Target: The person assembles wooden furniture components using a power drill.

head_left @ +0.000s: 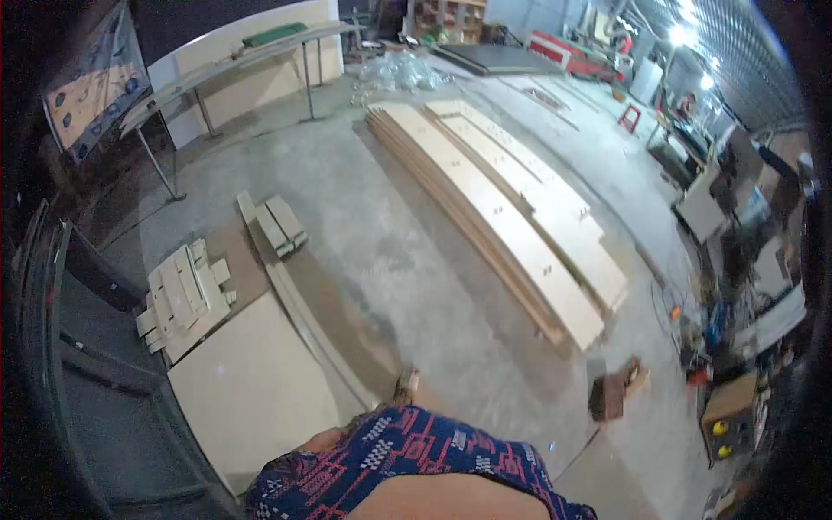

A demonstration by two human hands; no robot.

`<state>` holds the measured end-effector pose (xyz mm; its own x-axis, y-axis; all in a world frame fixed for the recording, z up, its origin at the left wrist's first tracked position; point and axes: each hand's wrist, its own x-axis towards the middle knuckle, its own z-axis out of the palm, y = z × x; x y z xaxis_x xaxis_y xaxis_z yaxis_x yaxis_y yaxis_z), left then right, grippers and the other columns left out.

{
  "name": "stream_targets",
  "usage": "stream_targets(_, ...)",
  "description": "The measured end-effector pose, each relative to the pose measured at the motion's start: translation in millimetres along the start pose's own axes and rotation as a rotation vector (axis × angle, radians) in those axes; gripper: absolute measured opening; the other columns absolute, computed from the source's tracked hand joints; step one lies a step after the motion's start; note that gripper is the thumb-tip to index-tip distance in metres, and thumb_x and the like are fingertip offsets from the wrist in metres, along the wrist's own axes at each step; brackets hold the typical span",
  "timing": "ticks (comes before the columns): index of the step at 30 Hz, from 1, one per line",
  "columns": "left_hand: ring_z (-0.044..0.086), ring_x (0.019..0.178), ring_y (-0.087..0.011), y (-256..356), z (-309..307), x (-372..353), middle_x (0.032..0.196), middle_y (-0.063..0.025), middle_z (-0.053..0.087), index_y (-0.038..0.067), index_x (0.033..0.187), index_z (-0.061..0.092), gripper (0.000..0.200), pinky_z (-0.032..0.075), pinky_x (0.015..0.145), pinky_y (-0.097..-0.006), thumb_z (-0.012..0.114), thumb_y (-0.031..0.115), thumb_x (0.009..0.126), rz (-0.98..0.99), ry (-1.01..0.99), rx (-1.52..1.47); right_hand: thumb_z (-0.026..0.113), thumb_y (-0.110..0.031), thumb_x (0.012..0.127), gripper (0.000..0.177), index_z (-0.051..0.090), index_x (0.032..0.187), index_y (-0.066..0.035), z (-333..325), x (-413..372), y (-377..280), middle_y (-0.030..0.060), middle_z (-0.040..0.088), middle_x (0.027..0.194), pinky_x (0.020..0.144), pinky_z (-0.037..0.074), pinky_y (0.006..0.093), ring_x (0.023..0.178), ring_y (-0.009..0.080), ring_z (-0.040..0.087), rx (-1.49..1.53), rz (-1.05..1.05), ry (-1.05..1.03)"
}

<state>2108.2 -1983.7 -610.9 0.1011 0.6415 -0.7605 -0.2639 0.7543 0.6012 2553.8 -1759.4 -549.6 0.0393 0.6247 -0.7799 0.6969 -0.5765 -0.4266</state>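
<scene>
Single head-worn view, wide-angle, edges curved and dark. Faces forward and steeply down from standing height: patterned shirt [407,459] close at bottom edge, concrete floor [390,251] below, stacked long boards [503,217] farther ahead.

Large pale beige rectangular wooden panel [251,390]: flat on concrete floor [381,251], bare face up. Long narrow pale wooden strip [303,321] lies along its right edge.

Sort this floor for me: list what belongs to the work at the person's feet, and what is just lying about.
Likely in the work, being nearest the person: pale panel, stack of short pieces, long strips beside the panel.
Lying about: long drilled boards, brown box, clear plastic wrap, red stool.
</scene>
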Motion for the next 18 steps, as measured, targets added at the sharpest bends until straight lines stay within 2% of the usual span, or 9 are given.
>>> stream_targets(2, 0.05, 0.108, -0.0354, 46, 2, 49, 0.111, -0.0212, 0.055, 0.0, 0.11, 0.055, 0.042, 0.039, 0.092, -0.0384, 0.06, 0.026, 0.078, 0.067, -0.001, -0.022, 0.074, -0.019, 0.063, 0.027, 0.064, 0.079, 0.0, -24, 40, -38, 0.0099, 0.063, 0.069, 0.052, 0.047, 0.0351, 0.058, 0.0227, 0.061, -0.015, -0.002, 0.002)
stream_targets(3, 0.051, 0.107, -0.0348, 75, -2, 75, 0.111, -0.0207, 0.056, 0.001, 0.111, 0.055, 0.043, 0.04, 0.091, -0.0386, 0.059, 0.029, 0.078, -0.001, 0.0, 0.195, 0.074, -0.019, 0.063, 0.027, 0.064, 0.079, 0.0, -36, 54, -55, 0.0099, 0.063, 0.069, 0.053, 0.047, 0.0351, 0.058, 0.0227, 0.061, -0.021, 0.004, -0.003)
stream_targets(4, 0.052, 0.106, -0.0343, 112, -4, 102, 0.111, -0.0203, 0.056, 0.002, 0.111, 0.056, 0.045, 0.04, 0.09, -0.0389, 0.058, 0.032, 0.078, -0.097, -0.004, 0.645, 0.074, -0.019, 0.063, 0.027, 0.064, 0.079, 0.001, -49, 68, -71, 0.0099, 0.063, 0.069, 0.053, 0.047, 0.0352, 0.058, 0.0227, 0.061, -0.027, 0.007, -0.006)
stream_targets(6, 0.053, 0.104, -0.0332, 175, -8, 144, 0.11, -0.0194, 0.057, 0.004, 0.112, 0.056, 0.049, 0.042, 0.088, -0.0394, 0.056, 0.038, 0.077, -0.147, -0.022, 1.182, 0.073, -0.018, 0.063, 0.027, 0.064, 0.079, 0.001, -73, 92, -98, 0.0099, 0.063, 0.069, 0.053, 0.047, 0.0352, 0.058, 0.0228, 0.061, -0.037, 0.004, -0.003)
stream_targets(9, 0.055, 0.101, -0.0325, 260, -21, 201, 0.105, -0.0187, 0.06, 0.006, 0.113, 0.057, 0.054, 0.044, 0.086, -0.0381, 0.055, 0.044, 0.075, -0.072, 0.093, 1.434, 0.073, -0.018, 0.063, 0.026, 0.064, 0.079, 0.001, -102, 116, -134, 0.0099, 0.062, 0.069, 0.053, 0.047, 0.0352, 0.058, 0.0229, 0.06, -0.039, -0.01, 0.002)
stream_targets(11, 0.055, 0.101, -0.0314, 325, -7, 220, 0.105, -0.0178, 0.06, 0.006, 0.115, 0.056, 0.056, 0.043, 0.087, -0.0376, 0.058, 0.042, 0.072, -0.157, 0.285, 1.226, 0.073, -0.018, 0.063, 0.026, 0.064, 0.079, 0.001, -117, 129, -154, 0.0099, 0.062, 0.069, 0.053, 0.047, 0.0352, 0.058, 0.0229, 0.06, -0.036, -0.018, 0.0)
stream_targets(13, 0.054, 0.104, -0.0297, 372, 5, 249, 0.11, -0.017, 0.058, 0.007, 0.117, 0.055, 0.057, 0.043, 0.087, -0.0366, 0.06, 0.041, 0.072, 0.029, 0.393, 1.194, 0.073, -0.018, 0.063, 0.026, 0.064, 0.079, 0.001, -129, 145, -175, 0.0099, 0.062, 0.069, 0.053, 0.047, 0.0352, 0.058, 0.023, 0.06, -0.035, -0.034, -0.002)
stream_targets(18, 0.051, 0.109, -0.0309, 423, 41, 307, 0.119, -0.0186, 0.052, 0.005, 0.118, 0.053, 0.061, 0.041, 0.091, -0.0357, 0.061, 0.043, 0.071, 0.15, 0.2, 1.066, 0.073, -0.018, 0.064, 0.026, 0.064, 0.079, 0.001, -154, 198, -230, 0.0099, 0.062, 0.069, 0.053, 0.047, 0.0352, 0.058, 0.0231, 0.06, -0.035, -0.066, -0.02)
